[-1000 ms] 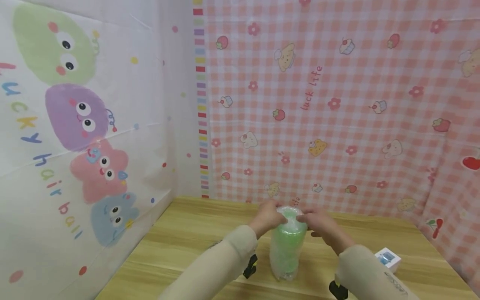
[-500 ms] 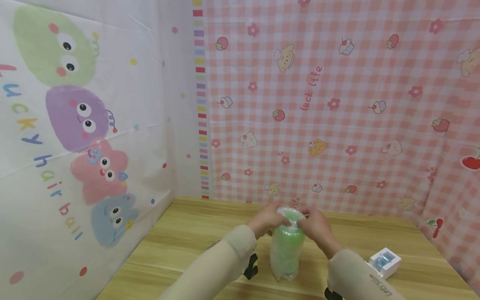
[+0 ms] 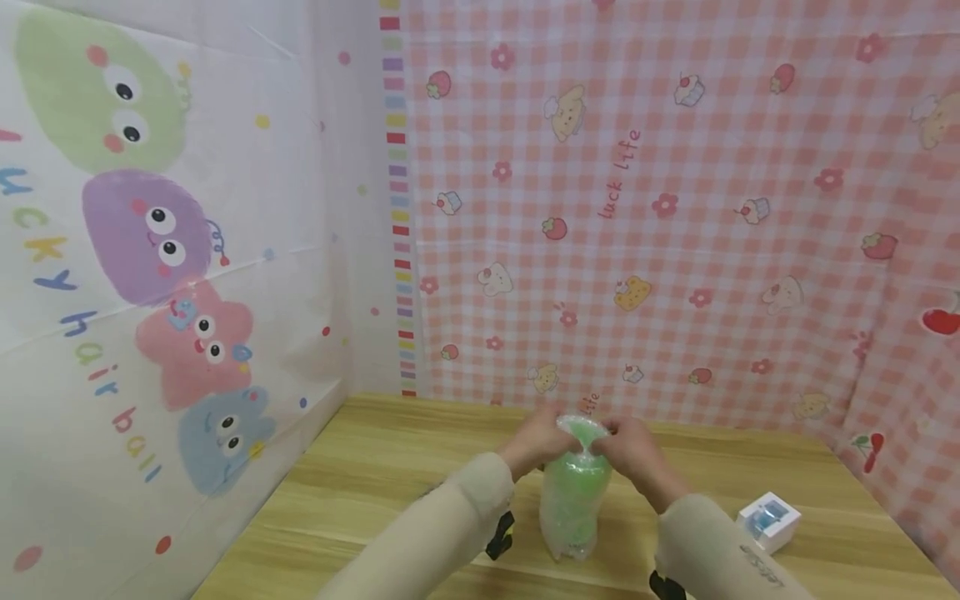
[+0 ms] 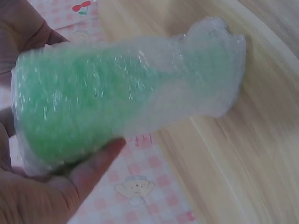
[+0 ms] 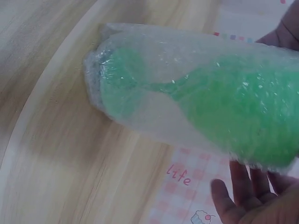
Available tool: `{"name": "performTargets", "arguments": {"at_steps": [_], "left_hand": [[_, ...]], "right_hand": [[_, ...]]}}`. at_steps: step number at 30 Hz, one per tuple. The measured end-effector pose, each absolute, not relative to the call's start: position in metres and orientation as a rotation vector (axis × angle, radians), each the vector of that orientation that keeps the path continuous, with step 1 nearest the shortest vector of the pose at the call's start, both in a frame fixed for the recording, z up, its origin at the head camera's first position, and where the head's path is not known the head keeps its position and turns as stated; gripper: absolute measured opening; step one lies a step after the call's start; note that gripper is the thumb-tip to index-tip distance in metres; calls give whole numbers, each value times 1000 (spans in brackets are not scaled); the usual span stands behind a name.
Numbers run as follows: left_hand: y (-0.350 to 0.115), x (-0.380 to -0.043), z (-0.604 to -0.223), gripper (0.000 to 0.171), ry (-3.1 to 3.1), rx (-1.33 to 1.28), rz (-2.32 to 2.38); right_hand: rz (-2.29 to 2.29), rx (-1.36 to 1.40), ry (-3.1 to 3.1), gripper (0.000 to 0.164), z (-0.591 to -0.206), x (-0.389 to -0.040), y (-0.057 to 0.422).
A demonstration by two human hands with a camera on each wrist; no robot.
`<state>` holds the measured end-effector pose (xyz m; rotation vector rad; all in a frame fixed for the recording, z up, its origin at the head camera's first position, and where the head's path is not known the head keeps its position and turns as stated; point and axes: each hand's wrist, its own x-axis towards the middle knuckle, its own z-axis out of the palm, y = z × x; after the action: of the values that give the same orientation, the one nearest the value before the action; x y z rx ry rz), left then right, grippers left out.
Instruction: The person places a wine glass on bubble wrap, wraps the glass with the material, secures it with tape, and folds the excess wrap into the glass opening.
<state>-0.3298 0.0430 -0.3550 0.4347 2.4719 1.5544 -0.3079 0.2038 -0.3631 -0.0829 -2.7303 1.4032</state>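
Note:
A green goblet (image 5: 229, 107) stands on the table inside a sleeve of clear bubble wrap (image 3: 570, 517); its bowl is uppermost, and its narrow stem and foot show through the wrap in the right wrist view. My left hand (image 3: 538, 442) holds the wrap's top rim from the left, its thumb over the opening and some fingers outside. From the right, my right hand (image 3: 633, 454) pinches the same rim, its thumb close to the other one. In the right wrist view, several right fingers (image 5: 245, 191) extend beside the wrap. The thumb tips are partly hidden.
A small white box (image 3: 768, 521) with a blue picture lies at the right on the wooden table (image 3: 360, 492). Behind the table hangs a pink checked cloth (image 3: 630, 208); a white printed cloth (image 3: 300, 208) hangs at the left.
My right hand has moved inward from the wrap's right side, bringing its thumb to the rim near the left thumb. The wrapped goblet stays in place.

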Motion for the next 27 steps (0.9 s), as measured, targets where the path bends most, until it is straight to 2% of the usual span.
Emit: {"name": "performTargets", "arguments": {"at_steps": [3,10,18,23,27], "left_hand": [[37,-332,-354,45,2385,517,1547],[31,-333,-352,46,2285,532,1582],[36,-331,-352,50,2357,507,1575],[35,-331,-353,55,2352,489,1584],[33,-334,-356,50,2344,512,1569]], "right_hand": [[1272,-127,-2752,32,-365,-310,203],[1284,-91,-2756,35,-366,-309,203],[1630,-43,-2889,66,-351,-299,205],[1623,-144,-2842,65,-354,-301,196],[1602,-192,-2781,60,-360,-302,191]]}}
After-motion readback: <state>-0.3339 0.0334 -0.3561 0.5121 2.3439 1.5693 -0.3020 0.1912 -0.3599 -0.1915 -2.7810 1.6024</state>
